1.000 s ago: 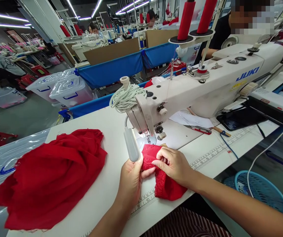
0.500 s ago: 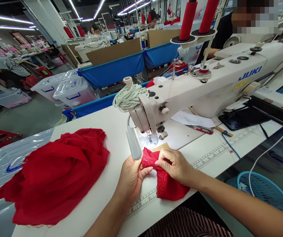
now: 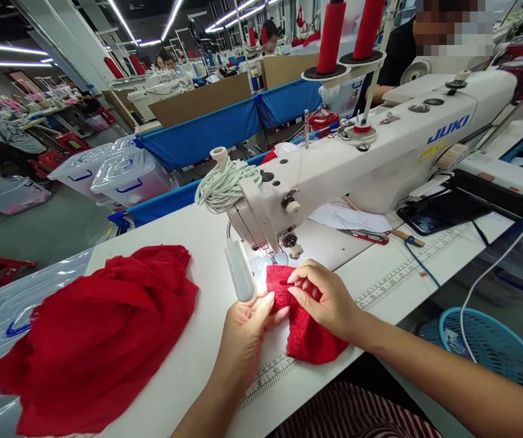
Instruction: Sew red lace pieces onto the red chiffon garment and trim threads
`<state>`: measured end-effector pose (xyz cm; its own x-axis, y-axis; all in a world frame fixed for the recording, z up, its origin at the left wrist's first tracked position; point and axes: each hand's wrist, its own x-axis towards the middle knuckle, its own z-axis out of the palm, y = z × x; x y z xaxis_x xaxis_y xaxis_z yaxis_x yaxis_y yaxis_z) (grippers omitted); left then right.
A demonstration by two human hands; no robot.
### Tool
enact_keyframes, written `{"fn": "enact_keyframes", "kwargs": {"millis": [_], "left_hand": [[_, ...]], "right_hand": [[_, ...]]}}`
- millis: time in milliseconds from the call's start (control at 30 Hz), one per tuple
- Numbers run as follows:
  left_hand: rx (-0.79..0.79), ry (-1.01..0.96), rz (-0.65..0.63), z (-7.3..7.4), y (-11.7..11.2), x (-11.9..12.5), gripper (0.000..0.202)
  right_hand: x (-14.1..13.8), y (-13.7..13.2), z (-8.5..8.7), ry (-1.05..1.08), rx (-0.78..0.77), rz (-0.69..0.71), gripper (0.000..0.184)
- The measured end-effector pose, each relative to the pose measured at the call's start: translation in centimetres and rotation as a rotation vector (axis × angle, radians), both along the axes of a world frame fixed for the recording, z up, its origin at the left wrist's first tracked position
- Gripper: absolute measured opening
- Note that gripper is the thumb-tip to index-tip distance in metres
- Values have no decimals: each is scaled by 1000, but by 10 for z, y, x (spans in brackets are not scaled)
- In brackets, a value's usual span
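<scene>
My left hand (image 3: 243, 331) pinches the near-left edge of a small red fabric piece (image 3: 318, 340), thumb on top. My right hand (image 3: 328, 298) is at the piece's upper part, its thumb and index fingertips close together on the cloth; the other fingers are curled. A textured, gathered-looking band runs along the piece, whose lower part hangs down onto the table. Just beyond it are the needle area and presser foot (image 3: 271, 257) of a white JUKI sewing machine (image 3: 357, 164). The cloth looks to be in front of the foot, not under it.
A heap of red fabric (image 3: 106, 328) lies on the white table (image 3: 216, 365) at left. Past the machine head are paper (image 3: 348, 218), red-handled snips (image 3: 366, 236) and a phone (image 3: 444, 210). A blue basket (image 3: 494, 340) stands below right. A co-worker (image 3: 398, 55) sits behind the machine.
The fabric's upper end has been turned up and flattened between my hands. My right fingers have loosened from a tight pinch, and the left thumb now lies over the cloth. The view has shifted slightly.
</scene>
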<state>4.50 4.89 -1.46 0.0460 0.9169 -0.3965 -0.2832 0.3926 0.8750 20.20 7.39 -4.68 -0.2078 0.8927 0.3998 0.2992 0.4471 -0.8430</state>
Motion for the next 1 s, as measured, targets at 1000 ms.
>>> {"fn": "enact_keyframes", "kwargs": {"millis": [1000], "left_hand": [[-15, -95, -89, -10, -5, 1, 21]], "right_hand": [[-5, 5, 3, 80, -124, 161, 15]]}}
